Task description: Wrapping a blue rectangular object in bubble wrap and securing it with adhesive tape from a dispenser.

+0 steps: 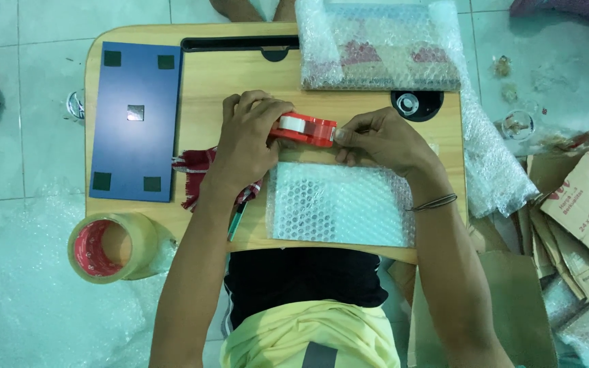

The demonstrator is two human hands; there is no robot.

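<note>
A red tape dispenser (306, 128) is held flat along the top edge of a bubble-wrapped parcel (341, 204) laid on a wooden table.

Bare arms — dark wristband (435, 202), black shirt (305, 276).

A blue rectangular board (136, 121) with dark corner pads lies flat on the left part of the wooden lap table (219, 75). A large roll of clear packing tape (112, 247) sits at the table's near-left corner. Flattened cardboard pieces (581, 197) lie on the tiled floor (28, 88) at right. A small round object, possibly a lid (518, 125), rests near them.
</note>
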